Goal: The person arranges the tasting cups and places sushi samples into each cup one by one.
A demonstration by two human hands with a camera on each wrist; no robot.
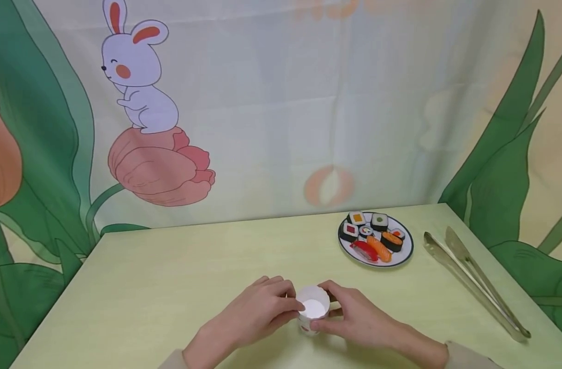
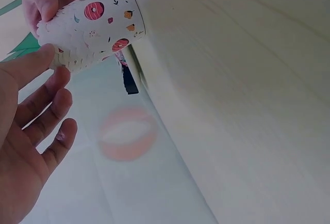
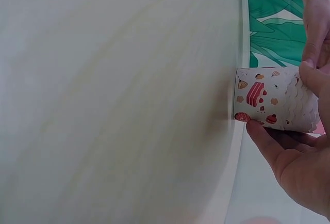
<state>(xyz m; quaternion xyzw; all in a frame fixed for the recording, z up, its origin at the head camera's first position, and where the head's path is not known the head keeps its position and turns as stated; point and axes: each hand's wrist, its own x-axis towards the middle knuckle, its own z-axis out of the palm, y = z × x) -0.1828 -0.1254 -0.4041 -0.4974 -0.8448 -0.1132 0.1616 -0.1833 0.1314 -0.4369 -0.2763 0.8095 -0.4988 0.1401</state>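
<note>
Pale table (image 1: pixel 170 292): left hand (image 1: pixel 261 311) pinches, right hand (image 1: pixel 361 315) grips cups (image 2: pixel 100 27).

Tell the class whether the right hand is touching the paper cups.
Touching: the right wrist view shows the right hand with a fingertip against the printed side of the paper cups, near the base.
</note>
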